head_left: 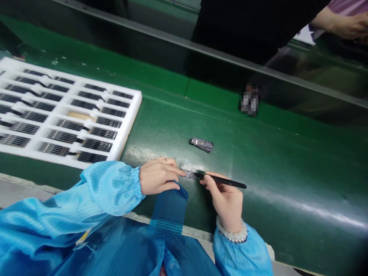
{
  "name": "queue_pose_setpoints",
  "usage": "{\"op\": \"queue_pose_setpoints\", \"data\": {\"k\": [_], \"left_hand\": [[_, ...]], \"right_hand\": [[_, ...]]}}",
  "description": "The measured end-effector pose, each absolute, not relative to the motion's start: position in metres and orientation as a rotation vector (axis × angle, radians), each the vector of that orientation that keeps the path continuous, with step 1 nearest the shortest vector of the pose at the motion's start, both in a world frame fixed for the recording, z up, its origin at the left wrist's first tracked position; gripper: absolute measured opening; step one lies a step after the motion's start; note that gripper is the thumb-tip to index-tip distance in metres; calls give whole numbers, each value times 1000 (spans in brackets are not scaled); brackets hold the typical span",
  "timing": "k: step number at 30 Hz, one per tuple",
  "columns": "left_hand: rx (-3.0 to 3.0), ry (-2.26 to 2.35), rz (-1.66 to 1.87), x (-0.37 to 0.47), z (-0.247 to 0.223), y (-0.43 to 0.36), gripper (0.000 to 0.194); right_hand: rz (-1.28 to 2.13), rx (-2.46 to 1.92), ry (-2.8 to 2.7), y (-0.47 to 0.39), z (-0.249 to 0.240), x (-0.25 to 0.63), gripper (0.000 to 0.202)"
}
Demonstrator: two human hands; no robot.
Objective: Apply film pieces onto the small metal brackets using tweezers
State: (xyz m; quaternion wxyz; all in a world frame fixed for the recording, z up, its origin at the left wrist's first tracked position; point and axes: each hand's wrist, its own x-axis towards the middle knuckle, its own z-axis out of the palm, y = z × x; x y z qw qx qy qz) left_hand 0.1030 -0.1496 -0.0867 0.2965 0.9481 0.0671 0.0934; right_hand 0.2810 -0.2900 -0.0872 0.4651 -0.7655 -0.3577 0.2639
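My left hand (pixel 161 176) holds the top end of a blue dotted sheet (pixel 169 211), which hangs down over the table's front edge. The fingertips of this hand also rest on the near end of a small dark circuit board (pixel 189 174) lying on the green table. In my right hand (pixel 225 197) is a pair of black tweezers (pixel 230 181), gripped like a pen, with the tip at the board's right end. Whether the tip carries anything is too small to tell. A little beyond my hands lies a small fanned stack of similar boards (pixel 202 144).
At the left stands a white foam tray (pixel 130 115) with rows of dark flat pieces in its slots. A pixelated patch (pixel 250 101) covers something on the far side. Along the back runs a metal rail (pixel 172 40); another person's hand (pixel 345 26) shows at upper right.
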Motion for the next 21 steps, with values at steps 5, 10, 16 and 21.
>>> {"op": "queue_pose_setpoints", "data": {"k": [5,10,16,21], "left_hand": [[2518,179,235,102,-86,-149,26],[2514,175,236,102,-87,-149,26],[2522,176,254,102,-86,-149,27],[2541,140,294,103,-89,-150,27]], "right_hand": [[472,-1838,-1132,-302,-93,279,13],[467,-1814,-1056,-305,-96,279,15],[452,-1819,-1101,-304,-93,281,15],[393,-1732,-1530,-293,-89,288,29]]}}
